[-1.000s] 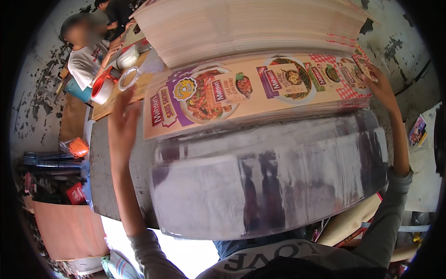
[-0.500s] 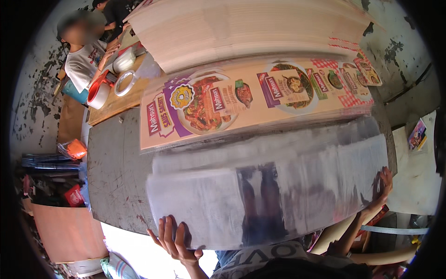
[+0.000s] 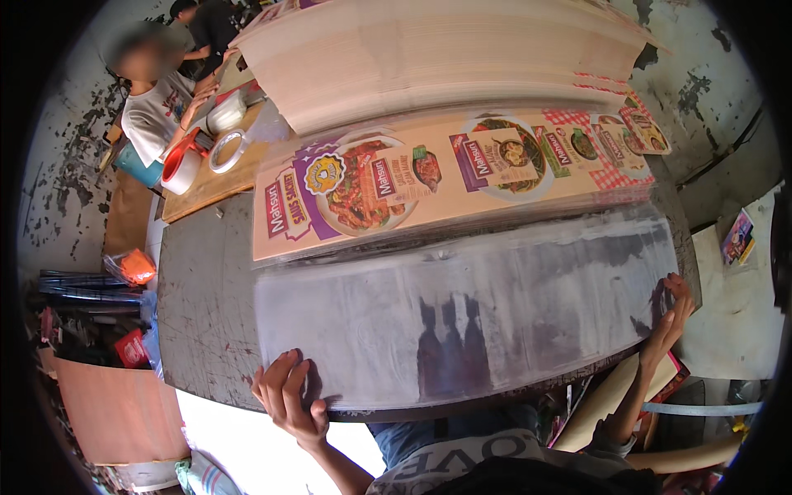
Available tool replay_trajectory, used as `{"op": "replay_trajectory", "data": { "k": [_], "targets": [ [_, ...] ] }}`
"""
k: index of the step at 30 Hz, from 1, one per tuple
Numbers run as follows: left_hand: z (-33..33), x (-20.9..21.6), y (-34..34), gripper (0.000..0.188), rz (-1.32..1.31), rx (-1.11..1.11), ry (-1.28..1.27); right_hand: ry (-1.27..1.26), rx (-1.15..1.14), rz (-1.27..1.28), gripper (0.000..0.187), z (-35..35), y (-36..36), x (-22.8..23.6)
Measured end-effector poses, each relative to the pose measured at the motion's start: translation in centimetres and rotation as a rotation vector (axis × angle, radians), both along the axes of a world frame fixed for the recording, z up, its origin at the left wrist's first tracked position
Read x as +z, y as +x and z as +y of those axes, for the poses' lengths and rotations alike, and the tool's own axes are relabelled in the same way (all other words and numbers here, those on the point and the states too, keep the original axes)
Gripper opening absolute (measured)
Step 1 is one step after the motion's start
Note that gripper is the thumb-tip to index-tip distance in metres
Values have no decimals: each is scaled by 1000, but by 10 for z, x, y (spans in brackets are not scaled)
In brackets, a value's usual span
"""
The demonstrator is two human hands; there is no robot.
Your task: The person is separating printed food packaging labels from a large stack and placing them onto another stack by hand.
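A long clear plastic sheet [image 3: 371,330] lies in front of me on the grey table, its shiny surface mirroring dark shapes. It seems to rest on more sheets like it. At its near left corner my left hand [image 3: 289,398] holds the edge, fingers bent and thumb by the front rim. My right hand [image 3: 673,320] grips the right edge near the front corner, its fingertips curled over the side. Just beyond lies a stack of printed food banners [image 3: 445,177], with pictures of dishes on a peach ground, under what looks like clear film.
A tall stack of pale sheets [image 3: 437,74] rises behind the banners. On a wooden board at the far left are a tape roll [image 3: 227,151] and a red-and-white container [image 3: 181,172]. Another person [image 3: 153,115] works there. The grey table [image 3: 206,305] has a curved-looking left edge.
The upper plastic sheet, earlier offset toward me, now lies farther from me and lines up with the layer below. Both hands moved forward with it.
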State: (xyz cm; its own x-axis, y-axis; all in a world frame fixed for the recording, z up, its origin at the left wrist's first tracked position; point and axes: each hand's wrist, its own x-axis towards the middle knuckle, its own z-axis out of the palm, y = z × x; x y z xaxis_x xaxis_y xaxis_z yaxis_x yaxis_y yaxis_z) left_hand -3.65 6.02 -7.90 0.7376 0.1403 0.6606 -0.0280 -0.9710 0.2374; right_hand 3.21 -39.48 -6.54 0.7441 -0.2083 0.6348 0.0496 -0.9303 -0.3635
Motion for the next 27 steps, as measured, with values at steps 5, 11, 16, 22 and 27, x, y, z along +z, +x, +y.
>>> {"op": "replay_trajectory", "data": {
  "k": [5,11,16,22,27],
  "targets": [
    [1,47,2,52,374,-102,-113,-460,-120,186,39,3,10,51],
    [13,81,43,55,530,-207,67,-423,365,121,40,29,157,123],
    [-8,59,71,59,505,-262,66,-595,680,-119,41,94,290,196],
    [-11,56,69,65,463,-88,79,-291,496,435,78,126,356,204],
    [-7,53,65,60,425,-78,-56,-277,509,384,64,137,357,202]
  ]
}}
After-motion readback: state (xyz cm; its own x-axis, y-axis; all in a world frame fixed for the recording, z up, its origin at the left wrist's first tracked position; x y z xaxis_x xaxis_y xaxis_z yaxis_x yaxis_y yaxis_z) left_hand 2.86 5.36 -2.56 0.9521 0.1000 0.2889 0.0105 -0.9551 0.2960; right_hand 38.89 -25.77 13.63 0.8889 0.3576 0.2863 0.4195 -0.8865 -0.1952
